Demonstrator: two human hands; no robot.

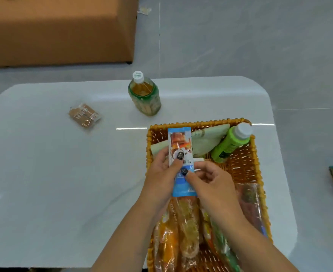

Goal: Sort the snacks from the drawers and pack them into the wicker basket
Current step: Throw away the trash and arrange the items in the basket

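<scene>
A: What have the hands got?

B: Both are on one blue snack packet [180,154]; the left hand [161,173] pinches its left edge with the thumb laid across the print, and the right hand [210,180] has thumb and curled fingers on its lower right side; two hands likely because the packet is long and floppy.

A: Where is it, relative to the wicker basket [257,163]?

B: Above the basket's 11 o'clock corner, long axis running 12 to 6; whether its far end touches the contents I cannot tell.

A: Why there?

B: My guess is it is being lined up to go in lengthways; the near half, toward 6 o'clock, is already full of orange and clear-wrapped snacks [181,228], so the open weave near the middle is the free room.

A: What else is in the basket?

B: A green bottle [230,144] leaning into the 1 o'clock corner, cap on the rim; a pale green pouch [207,140] lying flat at 12 o'clock.

A: And outside it?

B: On the white table [44,173], a tea bottle [145,95] upright just beyond the basket at 11 o'clock; a small brown packet [84,115] well apart at 10 o'clock; both seem yet to be packed.
</scene>
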